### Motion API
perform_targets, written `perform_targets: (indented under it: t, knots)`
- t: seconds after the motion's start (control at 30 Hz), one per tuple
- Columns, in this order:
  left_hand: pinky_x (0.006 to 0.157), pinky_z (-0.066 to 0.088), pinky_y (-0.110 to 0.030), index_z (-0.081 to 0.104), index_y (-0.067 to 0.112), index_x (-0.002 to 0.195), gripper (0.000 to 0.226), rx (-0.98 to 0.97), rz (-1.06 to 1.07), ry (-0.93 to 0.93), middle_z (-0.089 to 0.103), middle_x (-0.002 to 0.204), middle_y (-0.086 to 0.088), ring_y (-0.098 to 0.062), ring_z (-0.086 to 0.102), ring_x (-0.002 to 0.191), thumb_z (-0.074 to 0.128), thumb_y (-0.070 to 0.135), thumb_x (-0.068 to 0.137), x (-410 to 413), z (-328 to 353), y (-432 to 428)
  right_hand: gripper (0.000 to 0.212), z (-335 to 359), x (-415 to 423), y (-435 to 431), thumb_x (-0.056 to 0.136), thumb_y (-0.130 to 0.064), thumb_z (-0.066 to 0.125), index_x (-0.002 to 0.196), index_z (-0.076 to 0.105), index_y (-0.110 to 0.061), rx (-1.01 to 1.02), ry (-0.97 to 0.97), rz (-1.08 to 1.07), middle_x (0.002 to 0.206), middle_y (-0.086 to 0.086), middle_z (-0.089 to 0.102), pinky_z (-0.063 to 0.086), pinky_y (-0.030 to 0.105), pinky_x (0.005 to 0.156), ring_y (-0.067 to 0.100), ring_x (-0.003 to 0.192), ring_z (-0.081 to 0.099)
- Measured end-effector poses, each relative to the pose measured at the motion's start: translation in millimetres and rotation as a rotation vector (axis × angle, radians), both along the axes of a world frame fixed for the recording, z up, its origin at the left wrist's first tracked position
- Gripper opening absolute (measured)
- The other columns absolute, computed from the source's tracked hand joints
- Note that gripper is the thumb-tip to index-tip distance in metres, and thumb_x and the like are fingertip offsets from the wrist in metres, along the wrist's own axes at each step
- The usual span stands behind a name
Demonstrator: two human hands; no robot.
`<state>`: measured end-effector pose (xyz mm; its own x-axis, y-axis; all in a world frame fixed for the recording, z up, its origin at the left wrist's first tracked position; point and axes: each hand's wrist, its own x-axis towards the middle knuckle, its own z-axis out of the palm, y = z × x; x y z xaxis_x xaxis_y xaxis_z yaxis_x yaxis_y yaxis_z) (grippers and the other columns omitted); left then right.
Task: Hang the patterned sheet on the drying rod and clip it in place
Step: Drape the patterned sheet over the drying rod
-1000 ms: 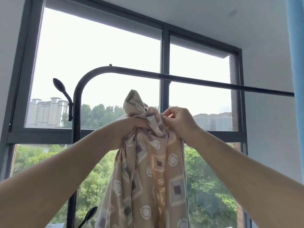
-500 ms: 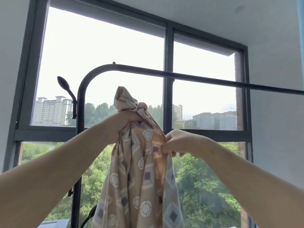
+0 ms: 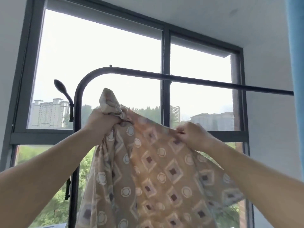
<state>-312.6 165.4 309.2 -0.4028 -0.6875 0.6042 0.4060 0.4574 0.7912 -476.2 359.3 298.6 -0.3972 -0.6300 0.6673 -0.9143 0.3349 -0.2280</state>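
Note:
The patterned sheet is tan with white circles and diamonds, and it hangs from both my hands below the rod. My left hand grips a bunched corner of it, with a tuft sticking up above the fist. My right hand pinches the sheet's top edge further right, so the cloth spreads between the hands. The black drying rod runs across above the hands, curving down at its left end into an upright post. No clip is in sight.
A large dark-framed window stands behind the rod. A black side hook juts from the post's left. A blue curtain hangs at the right edge. White walls flank both sides.
My right hand has slid rightward along the sheet's top edge, away from the left hand, and the bunched cloth has opened out into a wide spread.

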Motion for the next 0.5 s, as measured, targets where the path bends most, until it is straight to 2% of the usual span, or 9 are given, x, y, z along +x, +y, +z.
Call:
perform_targets:
  t: [0.07,0.1,0.2,0.27,0.33,0.43,0.47,0.5]
  knots:
    - [0.074,0.054,-0.039,0.067,0.007,0.075,0.013,0.067,-0.003,0.061,0.065,0.074,-0.013,-0.030,0.064,0.077,0.071,-0.005,0.071,4,3,-10,0.018,3,-13,19,0.097,-0.025,0.049,0.096,0.063,-0.014,-0.293,0.027,-0.034,0.080,-0.005,0.061,0.035,0.010,0.048,0.001,0.062,0.053]
    - [0.075,0.054,-0.040,0.066,0.005,0.079,0.013,0.064,-0.049,0.050,0.065,0.078,-0.016,-0.032,0.064,0.080,0.071,-0.003,0.071,6,6,-11,0.017,4,-18,26,0.097,-0.026,0.049,0.099,0.062,-0.015,-0.328,0.040,-0.046,0.083,-0.004,0.061,0.038,0.010,0.049,0.003,0.063,0.054]
    - [0.075,0.055,-0.040,0.067,0.006,0.077,0.011,0.026,-0.108,0.020,0.066,0.077,-0.015,-0.032,0.065,0.076,0.072,-0.002,0.072,-1,9,-6,0.020,-12,-27,25,0.095,-0.028,0.049,0.092,0.066,-0.017,0.082,0.059,-0.213,0.087,0.001,0.068,0.052,0.031,0.066,0.017,0.073,0.062]
    - [0.074,0.055,-0.037,0.067,0.008,0.074,0.012,0.034,-0.076,0.045,0.067,0.075,-0.012,-0.028,0.066,0.072,0.072,-0.003,0.072,-4,10,1,0.023,-23,-31,24,0.096,-0.027,0.046,0.086,0.062,-0.014,0.107,0.064,-0.262,0.085,0.004,0.067,0.051,0.035,0.069,0.021,0.076,0.061]
    - [0.070,0.055,-0.034,0.066,0.009,0.073,0.013,0.040,-0.086,0.057,0.067,0.071,-0.010,-0.027,0.065,0.070,0.072,-0.003,0.072,-5,10,1,0.023,-19,-31,27,0.099,-0.025,0.041,0.082,0.053,-0.015,-0.040,-0.017,-0.221,0.080,0.003,0.060,0.045,0.031,0.062,0.020,0.071,0.056]
    - [0.059,0.055,-0.027,0.064,0.009,0.072,0.014,0.038,-0.090,0.073,0.066,0.054,-0.001,-0.022,0.065,0.061,0.071,-0.003,0.072,-6,8,0,0.020,-4,-24,28,0.100,-0.022,0.038,0.083,0.047,-0.017,-0.351,-0.364,-0.027,0.080,0.004,0.055,0.037,0.027,0.053,0.016,0.064,0.049]
    - [0.058,0.055,-0.027,0.064,0.010,0.071,0.015,0.046,-0.069,0.108,0.065,0.050,0.002,-0.021,0.064,0.060,0.071,-0.003,0.072,-7,7,-2,0.018,-3,-21,29,0.099,-0.023,0.040,0.084,0.048,-0.018,-0.445,-0.381,0.026,0.081,0.004,0.056,0.037,0.025,0.051,0.016,0.062,0.049]
    - [0.062,0.055,-0.029,0.064,0.012,0.070,0.016,0.058,-0.045,0.144,0.065,0.050,0.004,-0.021,0.064,0.061,0.071,-0.003,0.072,-7,7,-5,0.015,-4,-14,31,0.098,-0.027,0.044,0.087,0.049,-0.018,-0.490,-0.318,0.076,0.079,0.000,0.056,0.038,0.022,0.050,0.014,0.060,0.048]
